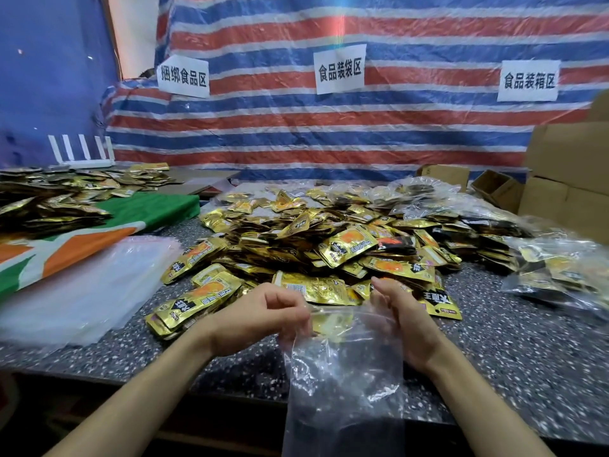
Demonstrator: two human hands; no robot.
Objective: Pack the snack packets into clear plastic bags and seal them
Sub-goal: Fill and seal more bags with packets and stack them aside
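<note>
– While the left hand (260, 319) and right hand (408, 328) sit near the front edge, what do they hold?
– One clear plastic bag (342, 374). The left fingers (301, 313) are curled, pinching its mouth on one side. The right hand grips the other side, and the bag hangs down past the tabletop (510, 351) edge.
– And the snack packets (329, 245)?
– Heaped on the tabletop just behind both hands. A stack of empty bags (82, 291) lies to the left, filled bags (560, 268) to the right.
</note>
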